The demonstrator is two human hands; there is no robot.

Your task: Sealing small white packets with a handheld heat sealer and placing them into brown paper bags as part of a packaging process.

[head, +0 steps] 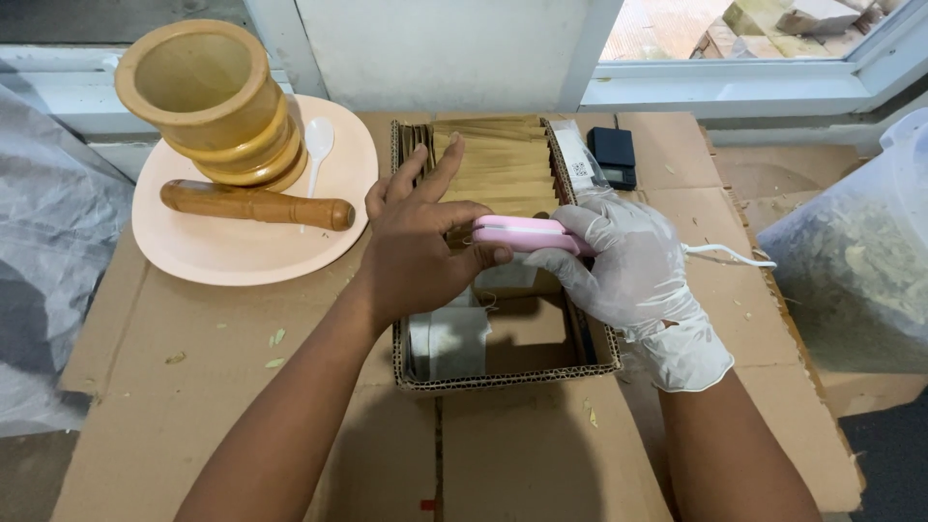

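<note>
Pinching the small pink plastic handheld sealer (527, 234) between both hands, bare left (418, 253) and gloved right (633, 275), risks tugging its white cord (725, 253) or singeing fingertips, I reckon.

A single head-worn view looks steeply down and forward from above the person's own forearms, close enough that both arms enter from the bottom edge and the fingers (440, 179) sit near the middle of the picture. Beyond the fingers the view faces a window sill and wall; below them the cardboard-covered table (193, 387) fills the frame. No second view shares the scene.
</note>
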